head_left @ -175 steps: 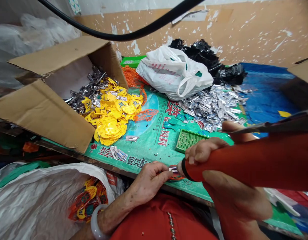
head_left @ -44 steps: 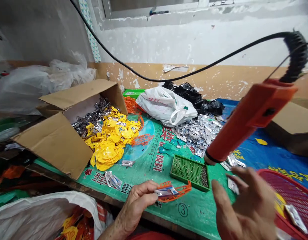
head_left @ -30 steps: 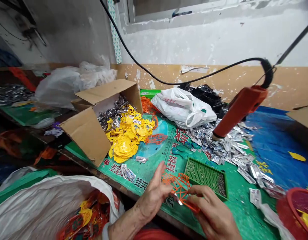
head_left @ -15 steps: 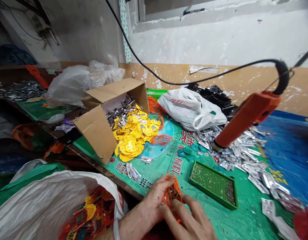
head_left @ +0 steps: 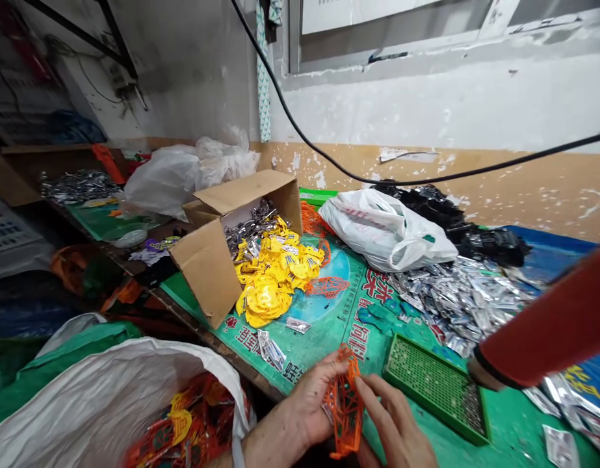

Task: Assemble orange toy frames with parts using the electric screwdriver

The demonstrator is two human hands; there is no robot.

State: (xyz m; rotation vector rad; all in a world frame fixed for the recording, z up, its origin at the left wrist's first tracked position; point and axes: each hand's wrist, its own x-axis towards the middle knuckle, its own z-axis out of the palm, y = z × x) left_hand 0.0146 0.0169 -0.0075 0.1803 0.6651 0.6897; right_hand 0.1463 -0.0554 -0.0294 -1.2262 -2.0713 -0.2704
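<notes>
My left hand [head_left: 312, 393] holds an orange plastic lattice piece [head_left: 347, 413] over the table's front edge, its thumb along the upper end. My right hand [head_left: 400, 419] is at the piece's right side, fingertips against it; its thumb is mostly hidden. Something shiny shows behind the lattice, too covered to name. Just right of my hands lies a green gridded tray [head_left: 394, 370] with small metal bits heaped at its right end. An orange-red cylindrical tool [head_left: 553, 318] with a black ring hangs tilted beside the tray, blurred and cut off by the frame.
A cardboard box [head_left: 207, 270] on its side spills yellow pieces [head_left: 268, 296] and metal parts. Silvery pieces [head_left: 460, 299] are heaped beside a white plastic bag [head_left: 378, 227]. At lower left, an open white sack [head_left: 85, 403] contains orange and yellow pieces. A black cable [head_left: 324, 166] crosses above.
The orange lattice piece has turned more upright and shows more fully between my hands. The orange-red tool has swung nearer and to the right. My view has shifted slightly.
</notes>
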